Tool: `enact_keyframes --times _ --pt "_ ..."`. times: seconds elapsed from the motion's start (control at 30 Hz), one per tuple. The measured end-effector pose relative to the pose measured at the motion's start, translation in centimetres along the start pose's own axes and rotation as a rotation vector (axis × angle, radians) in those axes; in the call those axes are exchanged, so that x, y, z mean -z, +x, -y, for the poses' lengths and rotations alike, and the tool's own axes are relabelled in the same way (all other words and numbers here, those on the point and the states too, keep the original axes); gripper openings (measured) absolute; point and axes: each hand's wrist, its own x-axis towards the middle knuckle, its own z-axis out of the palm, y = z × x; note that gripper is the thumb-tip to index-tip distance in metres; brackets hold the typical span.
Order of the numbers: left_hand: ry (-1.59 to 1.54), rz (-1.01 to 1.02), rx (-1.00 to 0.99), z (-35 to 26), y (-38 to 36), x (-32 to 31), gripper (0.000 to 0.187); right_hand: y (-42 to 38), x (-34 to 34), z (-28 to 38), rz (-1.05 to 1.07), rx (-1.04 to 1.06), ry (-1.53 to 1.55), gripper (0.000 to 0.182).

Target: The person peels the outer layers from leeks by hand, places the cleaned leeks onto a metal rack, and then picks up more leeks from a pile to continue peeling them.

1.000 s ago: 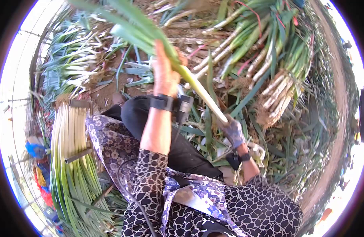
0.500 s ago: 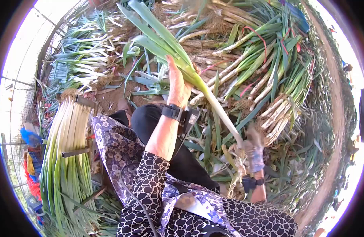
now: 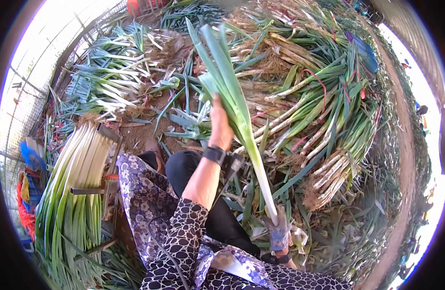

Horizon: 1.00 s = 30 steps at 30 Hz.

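Note:
A single leek, or large green onion, (image 3: 259,176) slants across the middle, its green leaves up and its white stem pointing down right. My left hand (image 3: 221,124) is bare and wraps around the leafy part from the left. At the lower end of the stem, my right hand (image 3: 277,233), in a dirty patterned glove, closes on the root end. Its fingertips are partly hidden, and pale peeled skins (image 3: 298,237) lie or hang beside it. Both wrists carry black bands.
Cleaned leeks (image 3: 82,174) lie stacked in a metal rack (image 3: 89,191) on my left. More white-stemmed leeks (image 3: 111,82) are spread at the upper left. Unpeeled bundles with roots (image 3: 329,179) pile up on the right, with leaf scraps (image 3: 348,222) around them.
My right hand has moved left and down, and loose skins that hung below the root end have come away from the stem. The leek is now more upright, still in my left hand.

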Motion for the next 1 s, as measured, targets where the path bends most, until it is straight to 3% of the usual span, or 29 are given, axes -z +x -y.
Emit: enact_keyframes --times 0.07,0.1,0.17,0.2,0.23,0.3,0.37,0.43,0.47,0.5,0.53,0.57,0.6,0.67,0.73,0.77,0.83,0.87,0.9,1.0 --pt "-0.035 0.029 0.089 -0.8 0.6 1.1 0.085 -1.1 0.1 -0.9 -0.005 -0.095 0.057 0.048" --pt "0.062 0.147 0.027 -0.9 -1.3 0.0 0.078 -1.0 0.2 -1.8 0.003 -0.098 0.048 0.048" --pt "0.017 0.257 0.114 0.9 -4.0 -1.7 0.068 -0.6 -0.5 -3.5 0.045 -0.255 0.241 0.047" --pt "-0.053 0.303 0.217 2.8 -4.1 -1.0 0.058 0.3 0.2 -2.2 0.058 -0.196 0.220 0.040" --pt "-0.128 0.238 0.257 4.1 -4.0 -1.2 0.057 1.6 0.5 -1.9 0.056 -0.206 0.214 0.040" --pt "-0.174 0.253 0.308 4.1 -3.8 -0.5 0.055 4.8 1.3 -1.5 0.337 0.321 -0.004 0.033" --pt "-0.148 0.260 0.294 4.0 -4.2 -1.2 0.058 8.8 2.8 0.9 0.260 0.205 0.043 0.023" --pt "-0.168 0.323 0.405 4.3 -4.8 -1.8 0.062 14.1 3.9 3.1 0.047 0.417 0.104 0.022" --pt "-0.064 0.274 0.426 4.6 -5.1 -2.0 0.066 16.5 5.5 6.1 0.225 0.092 0.551 0.022" --pt "0.098 0.305 0.400 5.5 -5.2 -1.6 0.065 22.8 5.2 6.0 0.335 0.317 0.566 0.021" --pt "0.034 0.342 0.338 5.7 -5.7 -2.2 0.067 24.1 7.1 10.9 0.329 0.477 0.347 0.024" --pt "-0.031 0.378 0.276 5.9 -6.0 -2.7 0.069 25.4 7.9 14.5 0.373 0.344 0.419 0.035" --pt "-0.012 0.328 0.342 5.8 -5.6 -2.2 0.070 29.0 7.2 13.7 0.362 0.508 0.442 0.033" --pt "-0.014 0.332 0.420 4.9 -4.9 -1.5 0.072 33.8 6.7 15.3 0.091 0.710 0.705 0.023" --pt "-0.041 0.314 0.406 4.4 -5.3 -2.1 0.072 37.2 6.7 17.1 -0.468 0.669 0.577 0.017" --pt "-0.063 0.301 0.392 4.1 -5.3 -2.2 0.073 36.4 7.0 17.3 -0.466 0.666 0.579 0.017" --pt "-0.058 0.287 0.315 3.5 -4.3 -1.6 0.075 34.4 7.7 16.4 -0.363 0.527 0.496 0.017" --pt "-0.032 0.264 0.310 3.0 -3.8 -1.5 0.076 34.5 6.5 14.2 -0.085 0.599 0.717 0.022" --pt "-0.008 0.239 0.310 2.7 -3.5 -1.5 0.078 31.5 5.3 14.1 0.060 0.453 0.974 0.023" --pt "-0.042 0.186 0.257 2.9 -3.1 -1.7 0.070 27.6 3.8 14.5 0.180 0.514 0.586 0.035"
